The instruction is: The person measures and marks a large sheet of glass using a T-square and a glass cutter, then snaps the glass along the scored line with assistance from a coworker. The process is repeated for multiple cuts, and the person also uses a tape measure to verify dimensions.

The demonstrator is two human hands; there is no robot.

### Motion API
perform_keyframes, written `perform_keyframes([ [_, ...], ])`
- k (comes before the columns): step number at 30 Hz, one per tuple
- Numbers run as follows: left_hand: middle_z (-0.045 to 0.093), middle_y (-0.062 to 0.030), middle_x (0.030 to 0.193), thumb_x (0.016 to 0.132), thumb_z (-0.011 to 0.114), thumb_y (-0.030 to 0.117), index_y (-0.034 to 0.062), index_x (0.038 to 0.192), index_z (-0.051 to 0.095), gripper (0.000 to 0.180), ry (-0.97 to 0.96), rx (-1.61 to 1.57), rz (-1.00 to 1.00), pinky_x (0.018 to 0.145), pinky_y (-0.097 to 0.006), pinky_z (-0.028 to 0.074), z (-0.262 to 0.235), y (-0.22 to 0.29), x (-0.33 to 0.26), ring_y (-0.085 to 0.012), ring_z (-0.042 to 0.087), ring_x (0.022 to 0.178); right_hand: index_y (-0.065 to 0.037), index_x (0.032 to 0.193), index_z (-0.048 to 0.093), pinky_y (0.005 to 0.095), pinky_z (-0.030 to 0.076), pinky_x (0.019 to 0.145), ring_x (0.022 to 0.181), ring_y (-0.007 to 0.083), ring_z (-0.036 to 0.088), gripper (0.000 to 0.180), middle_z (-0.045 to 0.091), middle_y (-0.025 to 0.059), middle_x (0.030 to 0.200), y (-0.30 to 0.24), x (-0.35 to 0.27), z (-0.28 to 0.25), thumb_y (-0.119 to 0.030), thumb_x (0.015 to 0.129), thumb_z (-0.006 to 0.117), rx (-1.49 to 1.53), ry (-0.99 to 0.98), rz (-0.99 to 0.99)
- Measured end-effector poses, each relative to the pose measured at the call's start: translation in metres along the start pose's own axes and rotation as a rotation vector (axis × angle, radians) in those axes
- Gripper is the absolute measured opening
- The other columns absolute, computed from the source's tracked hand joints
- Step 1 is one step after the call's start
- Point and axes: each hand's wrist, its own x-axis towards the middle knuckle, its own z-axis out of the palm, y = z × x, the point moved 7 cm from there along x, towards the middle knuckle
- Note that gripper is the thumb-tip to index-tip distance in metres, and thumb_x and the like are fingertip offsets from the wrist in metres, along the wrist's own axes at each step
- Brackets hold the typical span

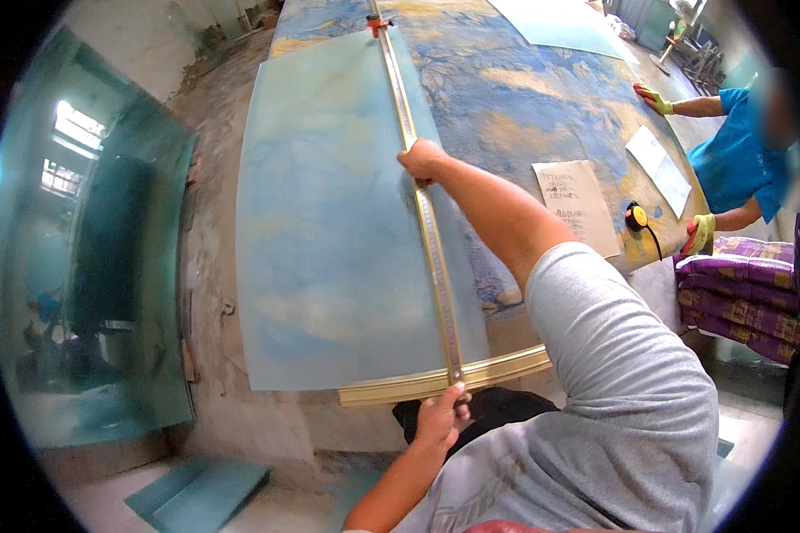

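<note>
- Head view: a pale glass sheet is laid flat on the desk, and a long T-square cutter is laid along its right side, long axis running away from the person.
- Right hand is pressed closed on the bar at mid-length.
- Left hand is closed around the near end at the crosspiece, fingertips hidden.
- A co-worker's gloved hands are rested well apart at the far edge.

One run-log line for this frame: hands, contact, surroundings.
left hand: grips near end of T-square ruler | right hand: presses ruler mid-length onto glass sheet | table: paper, tape measure | co-worker opposite
</note>
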Motion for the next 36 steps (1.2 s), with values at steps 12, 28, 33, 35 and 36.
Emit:
perform_keyframes([
  [12, 0.068, -0.0048, 0.092, 0.09, 0.076, 0.035, 0.0079, 0.1, 0.067, 0.03, -0.268, 0.161, -0.233, 0.071, -0.031, 0.056, 0.106, -0.148, -0.01, -0.0158, 0.067, 0.078, 0.011, 0.097, 0.065, 0.041, 0.057, 0.069, 0.072, 0.0282, 0.07, 0.043, 0.069, 0.023, 0.085, 0.109, -0.089, -0.164, -0.031, 0.086, 0.067, 0.073, 0.237, -0.128],
  [28, 0.073, -0.022, 0.099, 0.078, 0.077, 0.056, -0.0013, 0.102, 0.073, 0.062, 0.063, 1.513, 0.124, 0.084, -0.043, 0.055, -0.136, -0.106, -0.017, -0.0337, 0.071, 0.094, -0.003, 0.097, 0.06, 0.0269, 0.05, 0.053, 0.059, 0.012, 0.059, 0.031, 0.059, 0.004, 0.077, 0.177, -0.366, -0.22, -0.026, 0.088, 0.078, 0.953, 0.44, -0.156],
  [33, 0.073, -0.0238, 0.097, 0.079, 0.077, 0.049, -0.0032, 0.097, 0.073, 0.055, 0.255, 1.412, 0.205, 0.081, -0.044, 0.055, -0.211, -0.106, -0.012, -0.0346, 0.072, 0.09, -0.006, 0.088, 0.06, 0.0282, 0.048, 0.056, 0.06, 0.0118, 0.056, 0.019, 0.057, 0.0001, 0.071, 0.271, -0.386, -0.178, -0.02, 0.092, 0.073, 0.786, 0.5, -0.118],
  [35, 0.073, -0.0243, 0.096, 0.08, 0.076, 0.048, -0.0035, 0.097, 0.073, 0.054, 0.279, 1.399, 0.165, 0.081, -0.044, 0.055, -0.228, -0.115, -0.016, -0.0353, 0.071, 0.09, -0.007, 0.087, 0.06, 0.0282, 0.048, 0.06, 0.064, 0.0109, 0.056, 0.018, 0.056, -0.0012, 0.071, 0.324, -0.399, -0.103, -0.02, 0.093, 0.071, 0.667, 0.503, -0.113],
  [36, 0.073, -0.0243, 0.096, 0.08, 0.076, 0.047, -0.0036, 0.097, 0.073, 0.054, 0.293, 1.373, 0.136, 0.081, -0.044, 0.055, -0.234, -0.12, -0.019, -0.0356, 0.071, 0.089, -0.007, 0.087, 0.06, 0.0283, 0.049, 0.062, 0.067, 0.0104, 0.057, 0.018, 0.056, -0.0015, 0.072, 0.336, -0.407, -0.077, -0.02, 0.093, 0.071, 0.689, 0.524, -0.104],
])
